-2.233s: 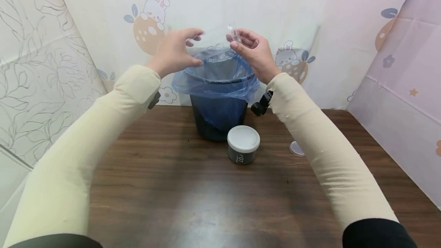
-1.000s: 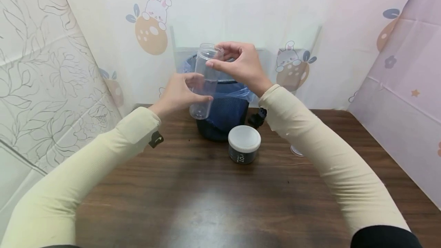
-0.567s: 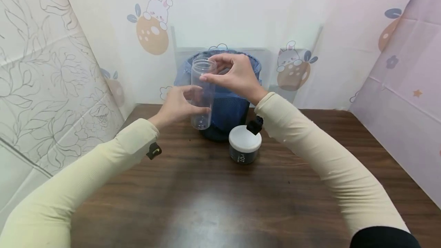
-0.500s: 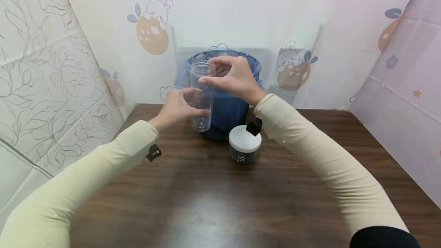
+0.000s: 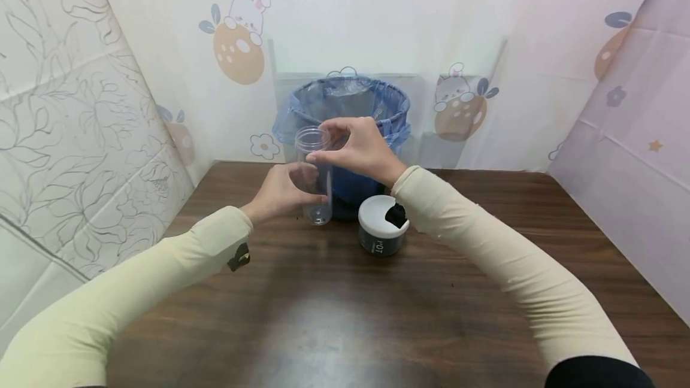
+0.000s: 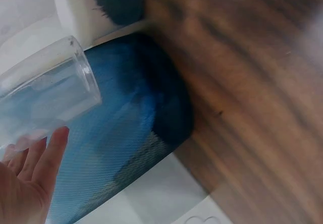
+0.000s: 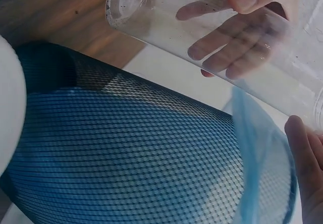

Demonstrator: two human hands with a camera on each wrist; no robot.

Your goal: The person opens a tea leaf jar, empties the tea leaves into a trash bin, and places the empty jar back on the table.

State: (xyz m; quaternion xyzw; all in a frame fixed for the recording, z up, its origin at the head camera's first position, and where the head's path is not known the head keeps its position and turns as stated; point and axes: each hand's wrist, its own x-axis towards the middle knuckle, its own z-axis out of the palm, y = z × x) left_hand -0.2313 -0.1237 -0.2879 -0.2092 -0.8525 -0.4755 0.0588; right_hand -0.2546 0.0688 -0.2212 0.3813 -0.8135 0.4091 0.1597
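A clear plastic bottle (image 5: pixel 318 213) with a threaded, uncapped neck stands nearly upright between both hands, in front of the bin. My left hand (image 5: pixel 276 193) grips its lower body, thumb on the near side and fingers behind. At the neck, my right hand (image 5: pixel 362 148) pinches the rim with thumb and fingers. The right wrist view shows the left fingers (image 7: pixel 227 47) through the bottle wall and small specks inside near its base. In the left wrist view the bottle's base (image 6: pixel 86 77) hangs before the bin; whether it touches the table I cannot tell.
Behind the bottle is a dark mesh bin (image 5: pixel 350 187) lined with a blue bag (image 5: pixel 396 127) folded over its rim. A dark jar with a white lid (image 5: pixel 374 214) stands just right of the bottle, partly covered by the right wrist camera (image 5: pixel 396 215). Patterned cloth walls enclose the table.
Both hands have come down from above the bin, bringing the bottle toward the table in front of it. A clear round lid on the right has become hidden behind the right arm.
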